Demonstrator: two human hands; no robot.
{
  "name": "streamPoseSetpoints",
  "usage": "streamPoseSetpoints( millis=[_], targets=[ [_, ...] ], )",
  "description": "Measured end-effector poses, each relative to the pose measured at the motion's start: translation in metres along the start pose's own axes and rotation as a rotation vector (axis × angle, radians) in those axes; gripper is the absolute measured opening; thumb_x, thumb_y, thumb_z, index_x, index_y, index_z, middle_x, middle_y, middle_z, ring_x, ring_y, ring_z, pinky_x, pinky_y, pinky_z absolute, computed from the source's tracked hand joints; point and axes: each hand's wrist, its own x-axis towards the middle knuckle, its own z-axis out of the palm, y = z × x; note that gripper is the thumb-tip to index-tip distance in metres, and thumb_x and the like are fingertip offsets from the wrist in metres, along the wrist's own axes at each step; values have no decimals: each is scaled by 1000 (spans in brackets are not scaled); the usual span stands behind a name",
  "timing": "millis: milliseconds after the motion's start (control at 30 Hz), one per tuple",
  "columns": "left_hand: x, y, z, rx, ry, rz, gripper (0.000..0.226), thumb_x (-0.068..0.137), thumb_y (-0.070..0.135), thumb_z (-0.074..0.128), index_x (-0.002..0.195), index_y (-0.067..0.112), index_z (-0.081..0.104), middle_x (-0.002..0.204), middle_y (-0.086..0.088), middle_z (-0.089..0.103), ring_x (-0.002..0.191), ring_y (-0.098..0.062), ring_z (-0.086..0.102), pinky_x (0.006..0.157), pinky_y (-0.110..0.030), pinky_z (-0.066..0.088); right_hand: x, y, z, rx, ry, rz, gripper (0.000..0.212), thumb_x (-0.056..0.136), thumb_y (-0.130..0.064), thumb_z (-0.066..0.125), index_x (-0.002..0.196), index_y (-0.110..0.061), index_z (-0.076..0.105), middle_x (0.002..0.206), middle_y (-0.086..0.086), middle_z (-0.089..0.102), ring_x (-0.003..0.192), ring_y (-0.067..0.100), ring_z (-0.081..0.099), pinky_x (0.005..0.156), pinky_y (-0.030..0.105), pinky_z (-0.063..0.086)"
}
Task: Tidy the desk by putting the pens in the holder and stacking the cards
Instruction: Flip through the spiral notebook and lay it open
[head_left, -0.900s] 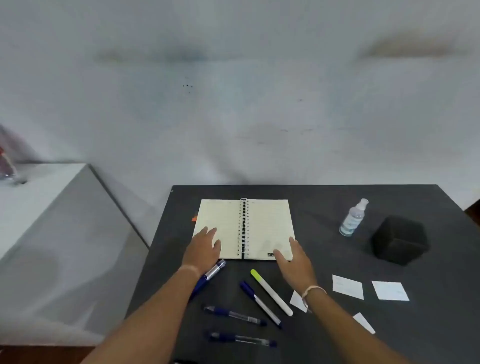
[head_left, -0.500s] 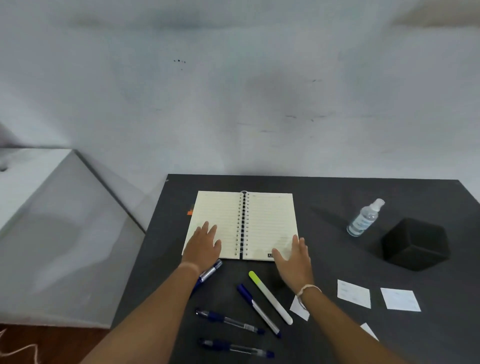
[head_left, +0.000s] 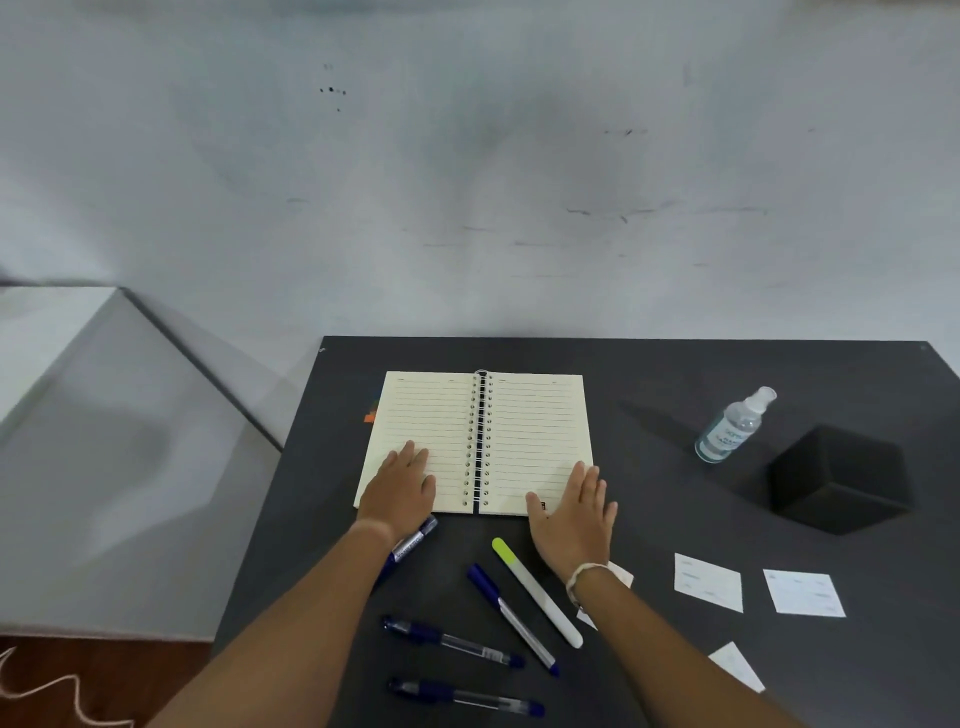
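Observation:
My left hand (head_left: 399, 488) lies flat and open on the lower left page of an open spiral notebook (head_left: 480, 415). My right hand (head_left: 576, 512) rests open over the notebook's lower right corner. Several pens lie in front of the notebook: a blue marker (head_left: 413, 543) partly under my left wrist, a white highlighter with a yellow-green cap (head_left: 537, 592), a blue pen (head_left: 511, 618) beside it, and two blue pens (head_left: 452, 642) (head_left: 465, 699) nearer me. White cards (head_left: 707, 581) (head_left: 802, 592) (head_left: 737, 665) lie at the right; one card (head_left: 621, 574) is partly under my right wrist. The black holder (head_left: 839, 478) stands at the right.
A clear spray bottle (head_left: 732, 426) stands behind the black holder. The dark desk (head_left: 675, 374) meets a pale wall at the back. A grey-white surface (head_left: 78, 395) lies beyond the desk's left edge. Something small and orange (head_left: 370, 415) peeks out beside the notebook's left edge.
The view has shifted, so the desk sits lower and more to the right. Both hands stay flat on the notebook; my right hand has slid a little further onto the right page.

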Motion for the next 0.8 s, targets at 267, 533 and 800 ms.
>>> streamPoseSetpoints(
  millis=[267, 533, 800],
  targets=[
    [2, -1, 0, -15, 12, 5, 50, 99, 26, 28, 147, 16, 23, 160, -2, 12, 148, -23, 9, 120, -37, 17, 0, -2, 1, -74, -12, -16, 75, 94, -51, 27, 148, -13, -8, 159, 13, -7, 147, 27, -5, 118, 43, -4],
    [2, -1, 1, -20, 8, 1, 50, 99, 27, 28, 147, 16, 23, 160, -1, 12, 148, -23, 8, 119, -37, 17, -1, -4, 1, -92, -27, -17, 74, 94, -52, 24, 148, -14, -9, 159, 13, -6, 147, 26, -5, 118, 43, -5],
    [0, -1, -5, -61, -15, 16, 49, 99, 27, 28, 147, 15, 25, 160, -3, 13, 147, -22, 10, 119, -34, 13, -3, -35, 4, 203, -129, -126, 75, 92, -54, 29, 149, -18, -3, 159, 2, 11, 147, 22, 1, 118, 41, -4]
  ],
)
